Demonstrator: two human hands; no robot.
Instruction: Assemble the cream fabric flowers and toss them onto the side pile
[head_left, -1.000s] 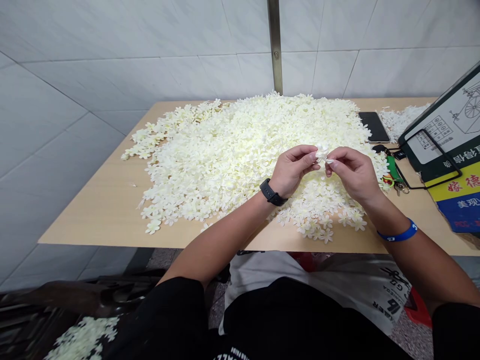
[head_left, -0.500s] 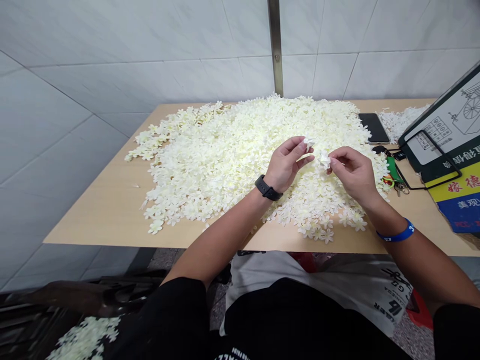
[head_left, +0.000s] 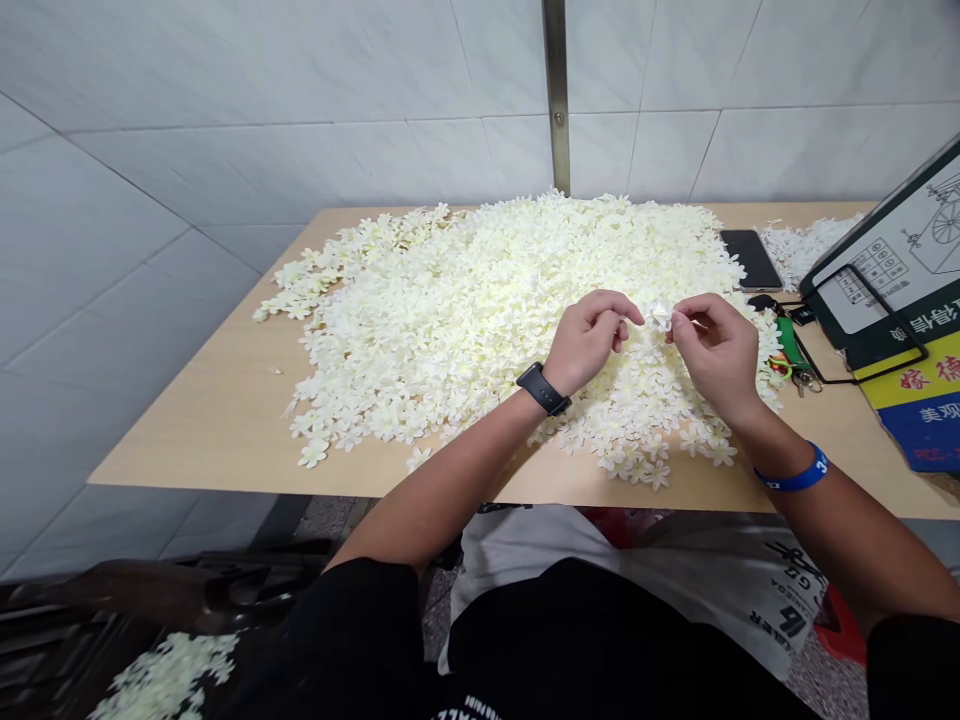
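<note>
A wide heap of white-cream artificial flowers (head_left: 465,310) covers much of the wooden table. Over its right part, my right hand (head_left: 716,350) pinches a white artificial flower (head_left: 657,316) between thumb and fingertips. Just left of that flower is my left hand (head_left: 589,340), its index finger stretched toward the petals and its other fingers loosely curled. No flower shows in the left fingers. Whether the left fingertip touches the held flower cannot be made out. A black band sits on my left wrist, a blue one on my right.
On the right of the table (head_left: 187,430) lie a phone (head_left: 750,260), a white pile of small pieces (head_left: 806,248), keys with a green tag (head_left: 791,350) and a large printed box (head_left: 892,300). A tiled wall (head_left: 247,160) borders the back. More flowers (head_left: 169,675) lie low at left.
My left hand has moved right and slightly down, closer to the right hand. The white flower in its fingertips is no longer seen there. My right hand keeps its pinch on a flower.
</note>
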